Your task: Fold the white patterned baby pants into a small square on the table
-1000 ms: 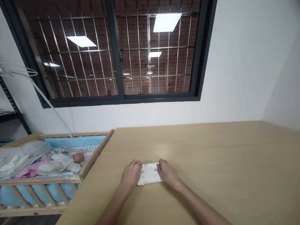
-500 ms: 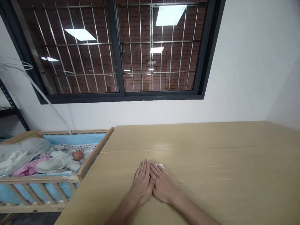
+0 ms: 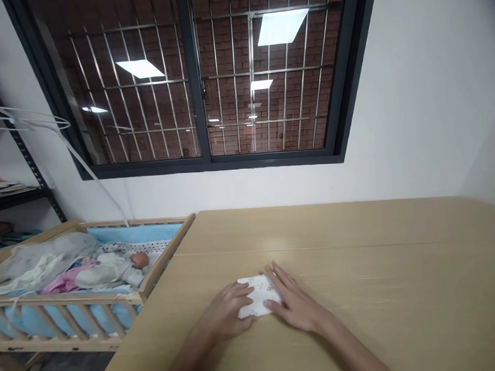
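Note:
A small folded white cloth (image 3: 258,295) with a faint print lies flat on the wooden tabletop (image 3: 358,290). My left hand (image 3: 230,312) rests at its left edge, fingers apart and slightly bent, the fingertips on the cloth and the thumb by the lower corner. On the other side, my right hand (image 3: 296,301) has its fingers stretched out along the cloth's right edge, with the thumb touching the cloth. The middle of the cloth shows between the hands, while its side edges are partly covered.
Left of the table stands a wooden crib (image 3: 168,254) with blue lining. Inside are a doll (image 3: 115,269) in pale clothes and crumpled white netting (image 3: 41,257). A white pole (image 3: 95,178) rises behind it, near a dark shelf (image 3: 14,198). A barred window (image 3: 207,162) and white wall stand behind.
My hands have moved apart from lying side by side over the cloth to its left and right edges, uncovering its middle. The view has shifted slightly.

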A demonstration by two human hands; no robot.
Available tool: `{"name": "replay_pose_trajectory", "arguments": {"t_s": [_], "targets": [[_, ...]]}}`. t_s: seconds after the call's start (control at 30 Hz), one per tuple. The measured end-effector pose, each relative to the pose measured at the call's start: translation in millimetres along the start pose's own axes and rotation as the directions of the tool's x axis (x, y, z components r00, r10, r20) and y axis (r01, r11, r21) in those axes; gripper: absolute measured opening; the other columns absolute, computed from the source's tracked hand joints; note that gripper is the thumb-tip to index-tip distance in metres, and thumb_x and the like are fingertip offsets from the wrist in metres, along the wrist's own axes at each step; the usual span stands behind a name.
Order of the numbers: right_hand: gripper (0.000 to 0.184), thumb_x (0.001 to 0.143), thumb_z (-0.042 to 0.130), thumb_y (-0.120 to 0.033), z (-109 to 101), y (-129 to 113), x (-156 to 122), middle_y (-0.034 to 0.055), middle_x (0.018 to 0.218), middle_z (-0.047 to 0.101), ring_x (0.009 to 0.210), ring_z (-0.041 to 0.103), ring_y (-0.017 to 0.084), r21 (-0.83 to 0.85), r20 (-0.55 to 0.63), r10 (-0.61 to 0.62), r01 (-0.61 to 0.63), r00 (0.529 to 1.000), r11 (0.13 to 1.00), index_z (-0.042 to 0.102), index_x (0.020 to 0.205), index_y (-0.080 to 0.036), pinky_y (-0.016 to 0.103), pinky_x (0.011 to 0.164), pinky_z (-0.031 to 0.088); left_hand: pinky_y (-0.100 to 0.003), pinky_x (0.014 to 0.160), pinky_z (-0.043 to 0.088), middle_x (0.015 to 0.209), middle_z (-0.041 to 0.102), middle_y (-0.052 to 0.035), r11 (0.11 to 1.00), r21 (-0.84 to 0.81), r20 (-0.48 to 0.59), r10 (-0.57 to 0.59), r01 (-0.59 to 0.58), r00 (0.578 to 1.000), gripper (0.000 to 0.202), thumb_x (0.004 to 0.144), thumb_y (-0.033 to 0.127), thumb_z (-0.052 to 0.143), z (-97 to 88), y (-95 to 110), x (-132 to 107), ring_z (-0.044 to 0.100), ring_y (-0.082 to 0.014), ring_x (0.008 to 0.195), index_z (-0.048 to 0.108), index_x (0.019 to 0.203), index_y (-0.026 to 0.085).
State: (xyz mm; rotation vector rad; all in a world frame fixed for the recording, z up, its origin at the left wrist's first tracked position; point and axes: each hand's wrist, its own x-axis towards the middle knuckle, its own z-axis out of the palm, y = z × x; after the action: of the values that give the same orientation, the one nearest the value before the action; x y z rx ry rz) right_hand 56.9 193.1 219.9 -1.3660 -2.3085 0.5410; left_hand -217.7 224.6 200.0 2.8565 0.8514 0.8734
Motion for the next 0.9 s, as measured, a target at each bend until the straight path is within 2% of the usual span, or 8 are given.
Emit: {"name": "replay_pose_trajectory", "arguments": {"t_s": [0.13,0.33,0.43,0.53,0.63,0.7,0.8,0.9], "targets": [[0.086,0.093,0.066,-0.056,12,1,3,0.0141,0.170,0.004,0.155,0.005,0.036,-0.015,-0.053,-0.086,0.085,0.995,0.996,0.027,0.162,-0.022,0.057,0.122,0.020,-0.045,0.101,0.056,0.118,0.074,-0.0098,0.992,0.113,0.039,-0.060,0.056,0.997,0.023,0.089,0.016,0.052,0.7,17,10,0.068,-0.0263,0.115,0.067,0.105,0.022],[0.041,0.088,0.060,-0.023,19,15,16,0.0148,0.154,0.047,0.146,0.036,0.031,0.080,-0.279,-0.063,0.088,0.958,0.993,0.065,0.129,-0.020,0.051,0.119,0.031,-0.045,0.089,0.056,0.112,0.069,-0.0117,0.970,0.184,-0.147,-0.131,0.157,0.980,0.023,0.098,0.019,0.039,-13.1,35,30,0.065,-0.0262,0.103,0.059,0.110,0.018],[0.027,0.088,0.062,-0.030,11,18,18,0.0138,0.132,0.065,0.131,0.053,0.033,0.264,-0.359,-0.052,0.154,0.932,0.952,0.067,0.113,-0.021,0.052,0.112,0.040,-0.046,0.087,0.053,0.109,0.066,-0.0111,0.959,0.121,-0.214,-0.228,0.258,0.950,0.025,0.102,0.027,0.037,-23.4,40,34,0.062,-0.0265,0.099,0.060,0.107,0.020],[0.026,0.092,0.063,-0.041,0,14,17,0.0110,0.112,0.070,0.109,0.064,0.031,0.491,-0.398,-0.004,0.216,0.918,0.844,0.061,0.111,-0.022,0.045,0.095,0.052,-0.042,0.088,0.052,0.105,0.064,-0.0086,0.934,-0.145,-0.227,-0.352,0.326,0.908,0.028,0.105,0.035,0.035,-27.9,45,35,0.061,-0.0236,0.099,0.059,0.106,0.021],[0.041,0.092,0.067,-0.053,-10,9,18,0.0078,0.100,0.070,0.090,0.066,0.028,0.653,-0.425,0.095,0.232,0.900,0.721,0.051,0.117,-0.024,0.039,0.078,0.054,-0.033,0.076,0.054,0.100,0.065,-0.0060,0.753,-0.532,-0.148,-0.533,0.387,0.833,0.031,0.103,0.044,0.041,-22.3,46,36,0.066,-0.0194,0.090,0.051,0.121,0.022],[0.052,0.089,0.070,-0.057,-15,9,21,0.0047,0.089,0.070,0.080,0.066,0.026,0.727,-0.403,0.176,0.197,0.898,0.657,0.046,0.122,-0.024,0.038,0.072,0.052,-0.028,0.062,0.051,0.086,0.063,-0.0005,0.624,-0.659,-0.063,-0.603,0.420,0.795,0.043,0.098,0.048,0.049,-15.0,45,36,0.065,-0.0166,0.072,0.041,0.131,0.020],[0.058,0.082,0.076,-0.062,-12,15,29,0.0022,0.077,0.068,0.075,0.065,0.027,0.739,-0.336,0.255,0.086,0.907,0.668,0.052,0.116,-0.022,0.038,0.070,0.051,-0.026,0.056,0.045,0.066,0.055,0.0076,0.615,-0.609,0.031,-0.612,0.501,0.790,0.049,0.093,0.043,0.055,-6.5,43,33,0.059,-0.0156,0.059,0.038,0.133,0.020],[0.055,0.079,0.075,-0.068,2,25,40,0.0056,0.082,0.070,0.078,0.066,0.027,0.687,-0.284,0.236,0.026,0.929,0.726,0.061,0.100,-0.019,0.037,0.070,0.052,-0.028,0.060,0.045,0.066,0.058,0.0058,0.702,-0.388,0.114,-0.606,0.597,0.787,0.042,0.092,0.036,0.052,-6.7,44,30,0.064,-0.0203,0.071,0.039,0.129,0.020]]}}
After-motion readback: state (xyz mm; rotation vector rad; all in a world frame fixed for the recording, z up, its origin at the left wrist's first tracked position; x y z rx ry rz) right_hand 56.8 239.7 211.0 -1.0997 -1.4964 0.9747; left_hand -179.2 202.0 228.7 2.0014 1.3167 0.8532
